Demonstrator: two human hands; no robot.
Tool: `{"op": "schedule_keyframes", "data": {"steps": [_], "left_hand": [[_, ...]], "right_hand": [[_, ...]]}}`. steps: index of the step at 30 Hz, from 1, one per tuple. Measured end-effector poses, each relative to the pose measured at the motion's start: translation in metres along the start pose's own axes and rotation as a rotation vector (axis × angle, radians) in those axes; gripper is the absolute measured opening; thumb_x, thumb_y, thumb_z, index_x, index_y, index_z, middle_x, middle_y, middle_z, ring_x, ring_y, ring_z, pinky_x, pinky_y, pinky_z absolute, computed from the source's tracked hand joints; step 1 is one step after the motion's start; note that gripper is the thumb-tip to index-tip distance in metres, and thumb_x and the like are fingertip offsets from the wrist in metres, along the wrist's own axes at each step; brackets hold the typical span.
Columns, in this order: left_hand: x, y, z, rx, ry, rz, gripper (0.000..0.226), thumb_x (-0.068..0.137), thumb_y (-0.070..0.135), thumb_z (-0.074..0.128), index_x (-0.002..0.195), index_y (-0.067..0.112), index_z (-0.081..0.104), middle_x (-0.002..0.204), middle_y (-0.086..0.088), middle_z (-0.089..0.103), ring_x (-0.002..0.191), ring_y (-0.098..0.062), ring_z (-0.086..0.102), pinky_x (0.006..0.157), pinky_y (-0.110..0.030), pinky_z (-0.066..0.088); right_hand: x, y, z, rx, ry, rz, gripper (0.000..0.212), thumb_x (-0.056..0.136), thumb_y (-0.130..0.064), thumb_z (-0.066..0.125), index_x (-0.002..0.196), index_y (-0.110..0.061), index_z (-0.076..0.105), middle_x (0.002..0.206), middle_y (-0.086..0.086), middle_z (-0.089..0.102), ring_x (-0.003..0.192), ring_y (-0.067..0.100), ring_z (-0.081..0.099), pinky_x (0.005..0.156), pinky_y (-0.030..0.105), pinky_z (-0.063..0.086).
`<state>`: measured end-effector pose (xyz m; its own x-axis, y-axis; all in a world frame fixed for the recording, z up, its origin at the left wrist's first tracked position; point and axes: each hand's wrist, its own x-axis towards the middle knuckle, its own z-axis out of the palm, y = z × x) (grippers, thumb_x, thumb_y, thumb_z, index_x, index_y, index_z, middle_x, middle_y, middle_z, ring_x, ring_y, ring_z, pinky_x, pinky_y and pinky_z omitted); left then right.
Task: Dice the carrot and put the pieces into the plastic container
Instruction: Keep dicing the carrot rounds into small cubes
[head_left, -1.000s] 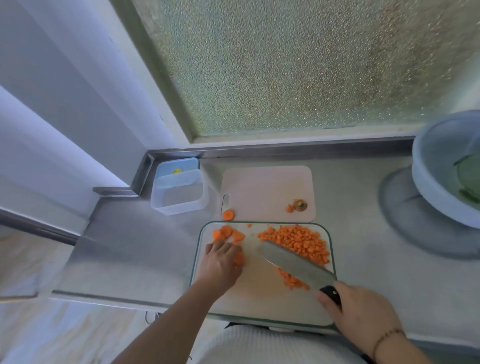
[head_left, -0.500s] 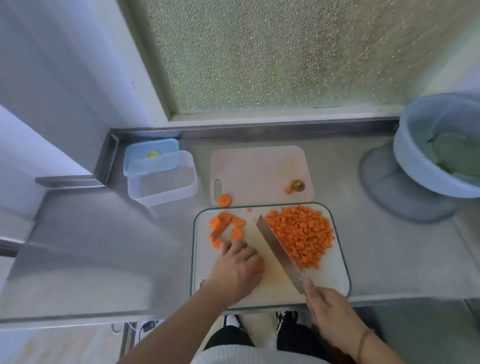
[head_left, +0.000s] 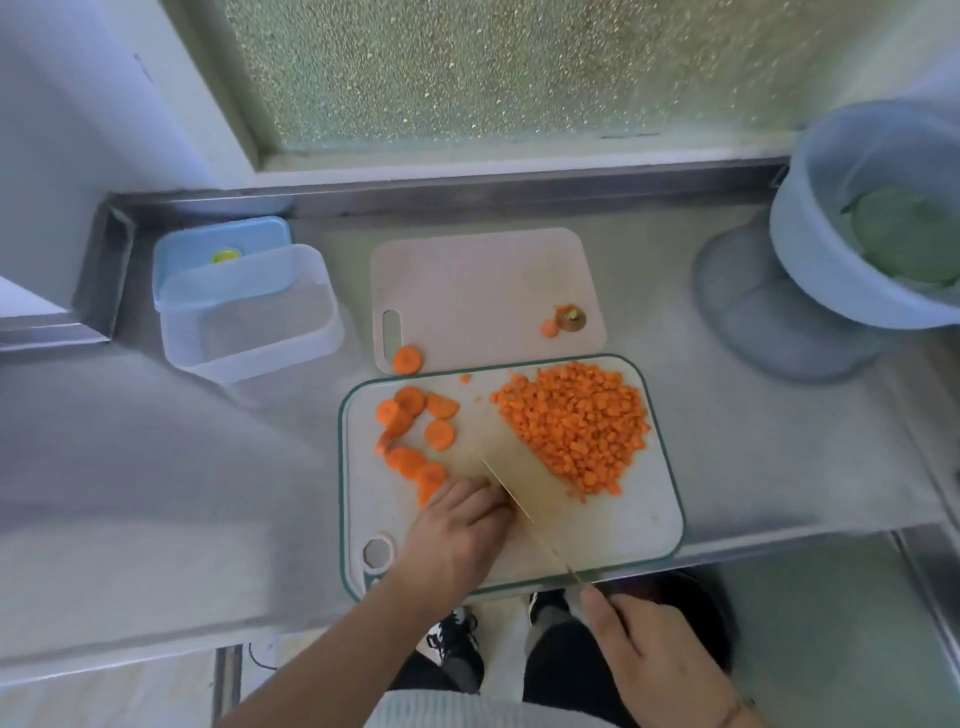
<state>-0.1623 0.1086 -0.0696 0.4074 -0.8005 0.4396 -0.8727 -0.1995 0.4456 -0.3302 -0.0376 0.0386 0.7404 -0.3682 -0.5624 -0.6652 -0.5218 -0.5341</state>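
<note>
A pile of diced carrot (head_left: 576, 428) lies on the right half of the green-rimmed cutting board (head_left: 644, 525). Several round carrot slices (head_left: 415, 426) lie on its left half. My left hand (head_left: 457, 535) rests on the board with fingers curled over carrot slices at its fingertips. My right hand (head_left: 649, 660) grips the handle of a knife (head_left: 524, 493); its blade stands edge-down right beside my left fingers. The clear plastic container (head_left: 249, 317) stands at the back left, with nothing in it.
A second, pale cutting board (head_left: 483, 291) behind carries a carrot end (head_left: 569, 318) and one slice (head_left: 408, 360) at its edge. A blue lid (head_left: 218, 249) lies behind the container. A blue basin (head_left: 831, 249) with something green sits at the right.
The knife left the diced pile and swung to my left fingers, its blade now edge-down. My left hand slid slightly toward me on the board. The camera tilted further down.
</note>
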Motion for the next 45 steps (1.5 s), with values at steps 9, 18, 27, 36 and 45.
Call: {"op": "schedule_keyframes", "data": {"steps": [9,18,27,36,45], "left_hand": [[0.001,0.002,-0.004,-0.017,-0.008,-0.007,0.014,0.084,0.006,0.077,0.097,0.008,0.077,0.108,-0.004,0.072,0.097,-0.024,0.064,0.086,-0.034,0.051],[0.0,0.0,-0.006,-0.029,-0.008,-0.014,0.013,0.094,0.014,0.065,0.09,0.006,0.076,0.101,-0.005,0.07,0.09,-0.025,0.064,0.085,-0.035,0.051],[0.0,-0.002,-0.012,-0.001,-0.031,0.001,0.009,0.083,0.001,0.077,0.09,0.006,0.075,0.102,-0.006,0.07,0.091,-0.024,0.063,0.085,-0.036,0.051],[0.0,-0.006,-0.014,0.06,0.018,0.033,0.006,0.085,0.008,0.076,0.08,0.011,0.077,0.093,-0.001,0.073,0.092,-0.018,0.06,0.086,-0.03,0.044],[0.001,-0.013,-0.026,0.058,-0.074,0.087,0.015,0.093,0.018,0.064,0.087,0.014,0.076,0.1,-0.001,0.072,0.096,-0.024,0.062,0.085,-0.036,0.044]], "right_hand": [[0.013,-0.005,0.011,0.09,-0.052,0.047,0.086,0.073,-0.085,0.006,0.091,-0.024,0.063,0.092,-0.006,0.07,0.093,0.005,0.062,0.091,0.027,0.047],[-0.01,-0.006,0.003,0.068,0.003,0.102,0.053,0.079,-0.067,0.017,0.066,-0.03,0.054,0.069,0.007,0.067,0.073,0.01,0.062,0.069,0.025,0.044],[0.01,-0.014,0.01,0.165,-0.029,0.004,0.088,0.08,-0.078,0.009,0.089,-0.012,0.066,0.081,0.002,0.069,0.082,0.011,0.062,0.082,0.028,0.048],[-0.009,-0.016,0.018,0.048,-0.092,0.082,0.078,0.077,-0.075,0.003,0.083,-0.021,0.059,0.078,-0.001,0.063,0.075,0.009,0.058,0.075,0.022,0.042],[-0.017,-0.006,0.004,0.27,-0.056,0.075,0.053,0.083,-0.063,0.03,0.057,-0.02,0.045,0.049,0.001,0.044,0.048,0.007,0.043,0.058,0.036,0.039]]}}
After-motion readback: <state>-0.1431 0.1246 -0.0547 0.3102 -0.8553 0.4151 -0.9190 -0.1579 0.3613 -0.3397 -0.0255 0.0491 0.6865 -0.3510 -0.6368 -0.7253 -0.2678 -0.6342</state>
